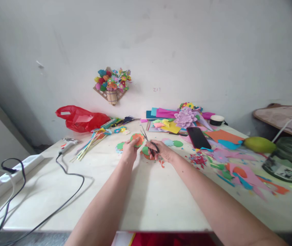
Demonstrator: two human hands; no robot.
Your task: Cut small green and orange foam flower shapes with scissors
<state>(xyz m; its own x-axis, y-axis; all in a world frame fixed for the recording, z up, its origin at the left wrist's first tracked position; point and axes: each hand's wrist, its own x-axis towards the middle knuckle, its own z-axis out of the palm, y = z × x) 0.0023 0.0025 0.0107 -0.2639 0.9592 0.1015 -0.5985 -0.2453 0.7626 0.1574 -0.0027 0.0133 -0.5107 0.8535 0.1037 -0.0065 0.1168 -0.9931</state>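
Note:
My left hand (129,150) pinches a round paper piece (137,139), orange in the middle with a green rim, and holds it up over the table. My right hand (160,150) is closed round the handles of a pair of scissors (146,136), whose blades stand apart and point up-left at the paper's right edge. More green and orange paper rounds (146,152) lie under and beside my hands on the white table (148,194).
A black phone (198,137), stacked coloured paper (166,118), a purple paper flower (185,117) and scraps lie at right. A glass jar (288,159) and a green fruit (259,144) stand far right. A red bag (80,118), sticks (89,145), glue gun (67,143), cable and power strip at left.

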